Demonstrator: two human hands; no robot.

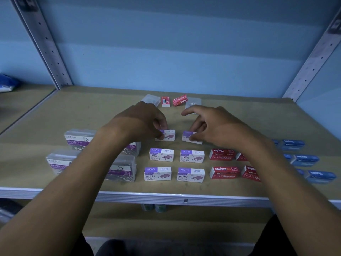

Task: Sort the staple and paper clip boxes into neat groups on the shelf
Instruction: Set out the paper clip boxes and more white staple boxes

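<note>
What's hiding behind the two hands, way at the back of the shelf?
Two red staple boxes lie behind the hands, with a clear plastic box beside them. The right hand partly covers another clear box; its contents cannot be seen.

White-and-purple staple boxes [161, 154] lie flat in a two-column grid at shelf centre. Clear paper clip boxes [78, 139] sit grouped left; red staple boxes [222, 154] and blue boxes [305, 160] right. Two red boxes [180, 100] lie far, ungrouped.
</note>
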